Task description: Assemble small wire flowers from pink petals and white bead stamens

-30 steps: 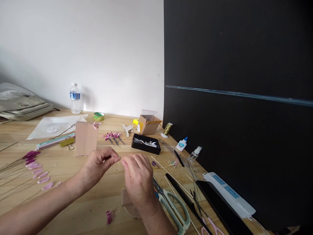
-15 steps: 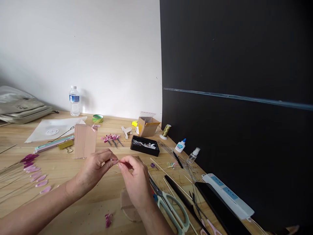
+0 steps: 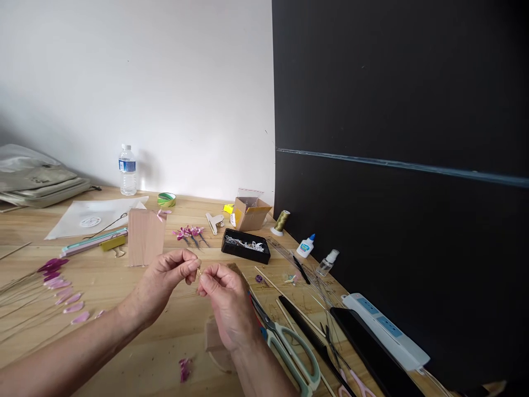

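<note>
Hands meet above the wooden table (image 3: 124, 286), fingertips almost touching. Left hand (image 3: 163, 284) has thumb and forefinger pressed together on one end of a thin pale wire (image 3: 199, 272); right hand (image 3: 227, 306) pinches the other end, its remaining fingers curled (what the wire carries, if anything, is too small to tell). The wire is held just above the table surface, in front of an upright wooden block (image 3: 145, 244).

Right of the right hand lie green-handled scissors (image 3: 289, 353), their blades partly hidden by it, then a black comb (image 3: 308, 328) and thin wooden sticks (image 3: 285, 295). Beneath the right wrist a small wooden piece (image 3: 215, 344) rests on the table, with a purple scrap (image 3: 184, 368) just beside it.

Left of the left forearm, a fan of pink and purple petals on wires (image 3: 61, 286) is spread out. Farther back stand a water bottle (image 3: 128, 170), a roll of green tape (image 3: 166, 199), a cluster of small pink flowers (image 3: 190, 234), a black tray (image 3: 246, 246), a small cardboard box (image 3: 250, 213), a spool of gold thread (image 3: 281, 221) and a glue bottle (image 3: 306, 246).
</note>
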Demonstrator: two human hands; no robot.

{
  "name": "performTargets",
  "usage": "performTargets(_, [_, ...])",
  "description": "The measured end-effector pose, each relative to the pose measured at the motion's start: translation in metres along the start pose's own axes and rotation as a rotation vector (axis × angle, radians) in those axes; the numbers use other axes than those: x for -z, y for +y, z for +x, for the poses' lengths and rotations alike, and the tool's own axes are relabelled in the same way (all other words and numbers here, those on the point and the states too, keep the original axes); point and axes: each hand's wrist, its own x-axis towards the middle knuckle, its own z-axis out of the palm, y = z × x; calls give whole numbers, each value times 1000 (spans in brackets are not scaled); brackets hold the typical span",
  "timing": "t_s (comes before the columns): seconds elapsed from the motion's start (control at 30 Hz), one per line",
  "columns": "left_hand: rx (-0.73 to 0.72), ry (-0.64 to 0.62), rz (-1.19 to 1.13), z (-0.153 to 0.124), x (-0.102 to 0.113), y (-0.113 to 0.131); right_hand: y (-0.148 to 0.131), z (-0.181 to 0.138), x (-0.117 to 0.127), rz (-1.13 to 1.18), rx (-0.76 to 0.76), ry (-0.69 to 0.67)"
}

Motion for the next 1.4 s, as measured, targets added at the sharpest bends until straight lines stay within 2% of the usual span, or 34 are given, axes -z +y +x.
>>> performTargets(0.13, [-16, 25, 10, 1, 1, 0, 5, 0, 1, 150, -98, -1])
performTargets(0.27, [-48, 52, 75, 2, 2, 1, 8, 1, 1, 174, -133, 16])
performTargets(0.33, [-56, 79, 78, 1, 1, 2, 7, 0, -2, 82, -65, 54])
performTargets(0.43, [-72, 128, 76, 0, -1, 4, 5, -4, -7, -232, 92, 145])
performTargets(0.5, [-75, 142, 88, 0, -1, 4, 3, -5, -8, -397, 129, 170])
performTargets(0.57, [-71, 146, 112, 1, -1, 5, 2, -5, -7, -454, 121, 165])
performTargets(0.7, [-63, 116, 125, 3, 0, 3, 2, -1, -2, -391, 129, 128])
performTargets(0.83, [-43, 79, 104, 1, -2, 2, 2, 0, -2, -277, 43, 52])
performTargets(1.0, [-9, 80, 55, -4, -5, 3, 3, -1, -5, -184, 71, 101])
performTargets(1.23, [52, 71, -222, -5, -7, 4, 7, -1, -9, -161, 140, 109])
performTargets(1.33, [82, 11, -392, -5, -6, 1, 6, -1, -10, -84, 137, 98])
performTargets(1.4, [83, -24, -400, -6, -6, 0, 6, -1, -11, -65, 127, 95])
